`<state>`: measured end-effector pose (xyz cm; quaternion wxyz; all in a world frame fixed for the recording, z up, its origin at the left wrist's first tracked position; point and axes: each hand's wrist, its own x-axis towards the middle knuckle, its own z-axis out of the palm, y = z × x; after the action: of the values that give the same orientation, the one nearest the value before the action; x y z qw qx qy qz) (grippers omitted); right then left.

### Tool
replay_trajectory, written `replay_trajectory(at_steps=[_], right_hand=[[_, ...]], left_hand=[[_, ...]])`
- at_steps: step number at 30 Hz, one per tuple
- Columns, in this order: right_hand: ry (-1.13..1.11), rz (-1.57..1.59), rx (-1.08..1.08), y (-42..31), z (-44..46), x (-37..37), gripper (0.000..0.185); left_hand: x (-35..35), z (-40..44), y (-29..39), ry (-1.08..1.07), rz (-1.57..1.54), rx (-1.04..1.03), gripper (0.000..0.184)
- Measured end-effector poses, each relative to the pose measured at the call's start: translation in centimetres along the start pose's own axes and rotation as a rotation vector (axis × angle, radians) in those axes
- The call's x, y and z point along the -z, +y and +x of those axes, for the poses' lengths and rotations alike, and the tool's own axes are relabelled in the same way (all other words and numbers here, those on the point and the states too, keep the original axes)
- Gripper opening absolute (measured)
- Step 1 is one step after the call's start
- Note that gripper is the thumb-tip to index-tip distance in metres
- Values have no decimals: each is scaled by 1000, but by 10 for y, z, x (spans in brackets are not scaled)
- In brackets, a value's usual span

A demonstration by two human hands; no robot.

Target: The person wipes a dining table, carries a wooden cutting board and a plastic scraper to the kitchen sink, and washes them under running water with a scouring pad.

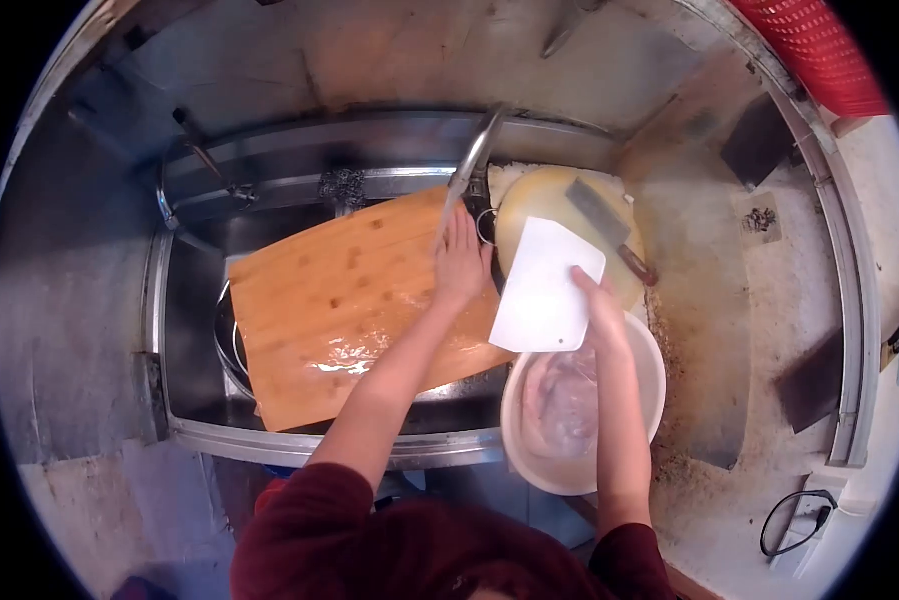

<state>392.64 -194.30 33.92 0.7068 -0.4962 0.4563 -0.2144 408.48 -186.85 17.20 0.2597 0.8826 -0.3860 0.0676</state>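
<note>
A large wooden cutting board [344,290], wet and shiny near its lower edge, lies tilted across the sink. My left hand [461,258] rests on the board's right end with its fingers stretched out, close to the metal faucet [477,150]. Between the thumb and hidden fingers of my right hand [599,305] is a flat white plastic scraper [547,285] with a small hole near one corner. This scraper is held above the round cutting board [534,195] and the rim of a pale bowl [655,375]. Something pinkish and wet [561,405] sits in the bowl.
A cleaver [599,213] lies on the round board, its handle over the edge. The steel sink [194,370] holds a round pan [227,345], partly covered. A dark scouring pad [342,187] sits on the back ledge. At left stands another tap [209,160].
</note>
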Motion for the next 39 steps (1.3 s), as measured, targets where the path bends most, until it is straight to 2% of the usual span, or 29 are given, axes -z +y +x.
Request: replay_trajectory(at_steps=[4, 6, 8, 10, 12, 14, 16, 18, 19, 20, 21, 22, 24, 28, 30, 31, 32, 33, 35, 36, 38, 39], right_hand=[[-34, -27, -20, 3, -3, -4, 33], [-59, -37, -43, 10, -1, -5, 33], [-90, -30, -53, 16, 5, -6, 34], [-119, -5, -60, 23, 7, -6, 34], [-133, 20, -74, 24, 4, -14, 35], [-128, 48, -83, 28, 6, -19, 36], [-146, 71, -86, 34, 4, -24, 37], [-137, 81, -83, 37, 2, -27, 37], [-122, 79, -78, 36, 0, -27, 37], [-107, 79, -74, 36, -2, -28, 37], [-104, 87, -72, 38, -2, -27, 37], [-102, 97, -67, 38, -2, -26, 37], [-83, 90, -53, 36, -1, -25, 38], [-10, 64, -75, 25, -14, -11, 40], [-2, 97, -72, 24, -17, -1, 40], [27, 78, -74, 26, -17, 6, 39], [56, 59, -74, 29, -17, 11, 38], [85, 42, -74, 31, -16, 14, 37], [32, 110, -59, 32, -15, 13, 35], [10, 145, -58, 35, -18, 13, 34], [5, 138, -69, 42, -15, 15, 33], [-5, 131, -70, 42, -12, 14, 33]], left_hand=[[69, -100, 7, -198, 1, -121, 64], [85, -148, -18, -271, -1, 19, 64], [110, -177, -72, -265, 128, 163, 68], [154, -191, -125, -146, 238, 260, 66], [178, -194, -180, -103, 236, 490, 64], [193, -180, -216, -54, 308, 555, 64], [177, -152, -242, -89, 328, 563, 66], [134, -116, -239, 11, 284, 390, 65], [117, -91, -214, -63, 225, 379, 65], [112, -62, -161, -149, 75, 468, 63], [87, -51, -137, -114, -3, 306, 61], [67, -36, -104, -159, -126, 322, 61], [22, 0, -67, -71, -290, 190, 58], [42, 63, -46, -162, 68, 57, 46], [43, 86, -88, -22, 366, -61, 38], [45, 98, -120, -99, 387, -19, 36], [66, 109, -140, -262, 394, 112, 38], [70, 108, -171, -164, 325, 220, 46], [78, 101, -220, -190, 180, 312, 68], [86, 100, -230, -240, 40, 302, 63], [88, 111, -248, -237, -5, 214, 52], [87, 118, -247, -157, -44, 222, 48]])
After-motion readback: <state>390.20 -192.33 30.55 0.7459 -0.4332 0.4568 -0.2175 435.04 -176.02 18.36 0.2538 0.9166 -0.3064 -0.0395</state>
